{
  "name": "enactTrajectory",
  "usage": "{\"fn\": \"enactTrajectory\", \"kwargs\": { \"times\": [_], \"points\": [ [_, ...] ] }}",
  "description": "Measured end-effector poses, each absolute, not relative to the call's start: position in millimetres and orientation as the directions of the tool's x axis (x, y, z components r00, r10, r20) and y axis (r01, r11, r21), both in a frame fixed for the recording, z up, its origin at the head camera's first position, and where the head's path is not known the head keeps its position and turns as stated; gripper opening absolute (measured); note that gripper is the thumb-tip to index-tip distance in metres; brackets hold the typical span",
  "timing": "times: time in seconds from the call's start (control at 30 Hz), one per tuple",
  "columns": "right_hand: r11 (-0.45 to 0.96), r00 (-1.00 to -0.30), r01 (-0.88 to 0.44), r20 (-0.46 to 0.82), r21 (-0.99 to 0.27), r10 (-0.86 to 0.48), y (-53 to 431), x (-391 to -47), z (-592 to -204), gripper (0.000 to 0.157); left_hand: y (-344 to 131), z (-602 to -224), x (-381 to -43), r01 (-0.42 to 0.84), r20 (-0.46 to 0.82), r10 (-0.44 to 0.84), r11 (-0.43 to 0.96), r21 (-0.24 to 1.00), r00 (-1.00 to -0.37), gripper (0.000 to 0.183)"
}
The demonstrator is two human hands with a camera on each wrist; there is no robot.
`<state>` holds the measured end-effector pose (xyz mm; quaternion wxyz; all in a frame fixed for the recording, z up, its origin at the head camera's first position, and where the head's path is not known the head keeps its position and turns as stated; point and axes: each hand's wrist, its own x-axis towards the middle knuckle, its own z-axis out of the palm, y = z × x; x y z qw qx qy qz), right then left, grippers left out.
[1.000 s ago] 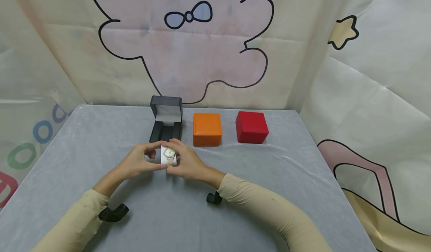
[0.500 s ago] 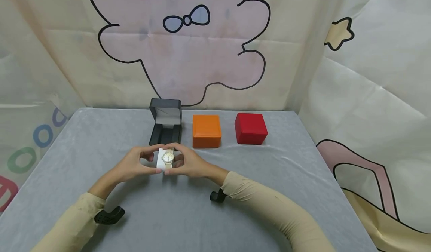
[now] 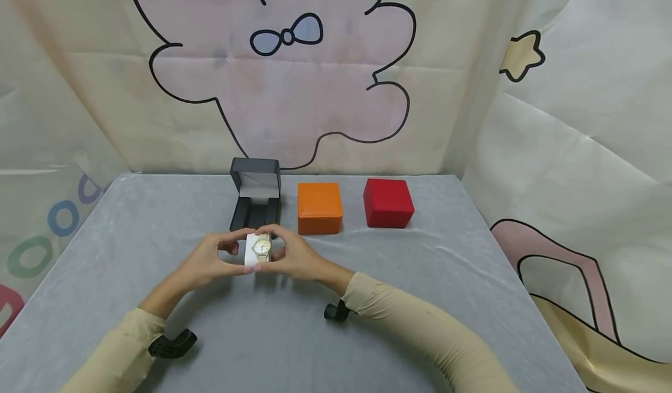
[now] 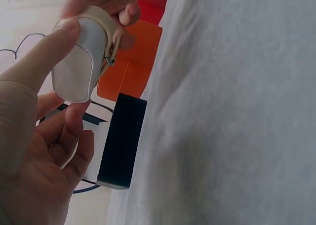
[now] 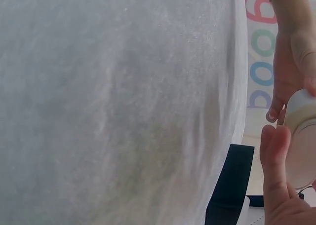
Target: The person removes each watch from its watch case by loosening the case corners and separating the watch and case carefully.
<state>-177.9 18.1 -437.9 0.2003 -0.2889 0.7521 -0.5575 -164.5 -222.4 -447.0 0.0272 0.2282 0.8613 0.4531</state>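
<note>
In the head view, a wristwatch point(image 3: 261, 247) with a pale dial and cream strap is wrapped round a white watch cushion point(image 3: 249, 250). My left hand point(image 3: 207, 260) pinches the cushion's left end between thumb and fingers. On the other side, my right hand point(image 3: 298, 256) grips the watch end, thumb below and forefinger above. The left wrist view shows the cushion's rounded white end point(image 4: 74, 74), the strap and its small buckle point(image 4: 110, 61). Just behind the hands stands a black watch box point(image 3: 255, 168) with its lid raised and grey lining showing.
An orange box point(image 3: 320, 200) and a red box point(image 3: 388, 203), both closed, stand to the right of the black one. All rest on a grey cloth-covered table point(image 3: 273, 346). Printed curtains point(image 3: 315, 101) hang behind and at the sides.
The left fingers have shifted outward on the cushion, and more of its white end shows. The watch has come slightly lower in the head view, which has itself tilted up a little.
</note>
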Motion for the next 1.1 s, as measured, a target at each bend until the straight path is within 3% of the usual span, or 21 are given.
{"fn": "enactTrajectory", "kwargs": {
  "times": [0.3, 0.7, 1.1],
  "points": [
    [0.224, -0.751, -0.229, 0.026, -0.947, -0.659, 20, -180, -437, 0.06, -217, -446, -166, 0.383, 0.182, 0.423, 0.461, 0.8, -0.888, 0.067],
    [0.096, -0.682, -0.2, 0.068, -0.975, -0.728, 29, -188, -437, 0.063, -218, -446, -167, 0.37, 0.174, 0.433, 0.424, 0.827, -0.884, 0.069],
    [0.114, -0.678, -0.076, -0.032, -0.991, -0.734, 30, -191, -432, 0.06, -223, -446, -169, 0.37, 0.181, 0.44, 0.394, 0.841, -0.88, 0.067]
  ]
}}
